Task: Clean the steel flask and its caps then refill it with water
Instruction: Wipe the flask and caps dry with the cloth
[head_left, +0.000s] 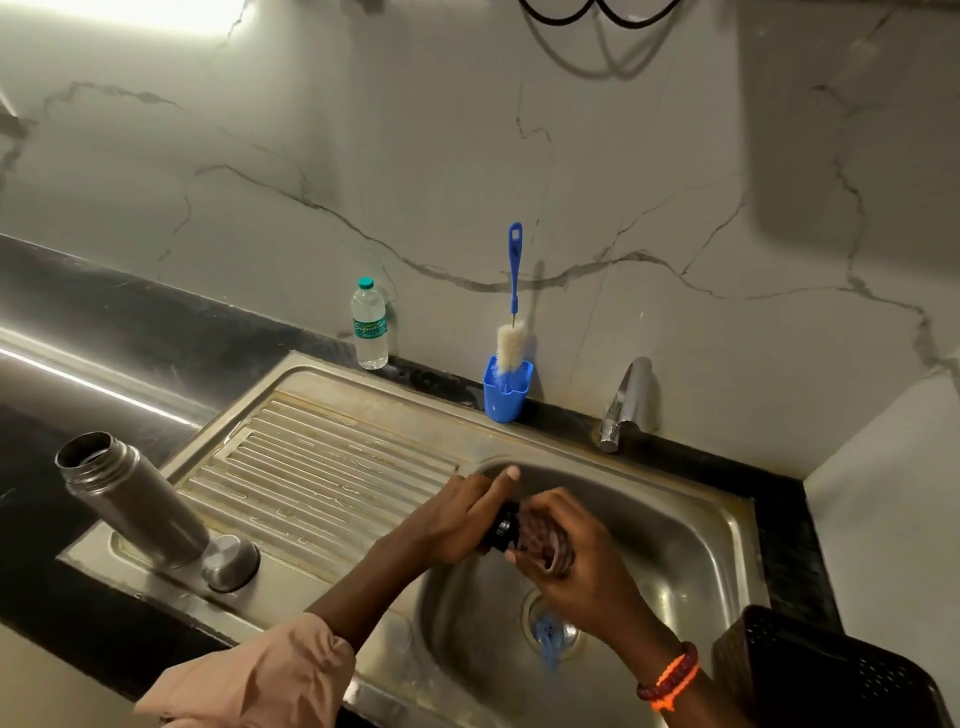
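Note:
The open steel flask (132, 499) stands uncapped on the left end of the drainboard. A round steel cap (230, 563) lies right beside its base. Over the sink basin (691, 545), my left hand (462, 514) grips a black inner cap (503, 530). My right hand (563, 551) is closed around a dark scrubbing pad (545, 545) pressed against that cap. Most of the black cap is hidden between my hands.
A blue bottle brush (513, 312) stands in a blue cup (505, 392) by the wall. A plastic water bottle (369, 325) sits behind the drainboard. The tap (623, 405) is at the back right, with no water running. A blue object (548, 642) lies on the drain. A black basket (831, 670) is at the bottom right.

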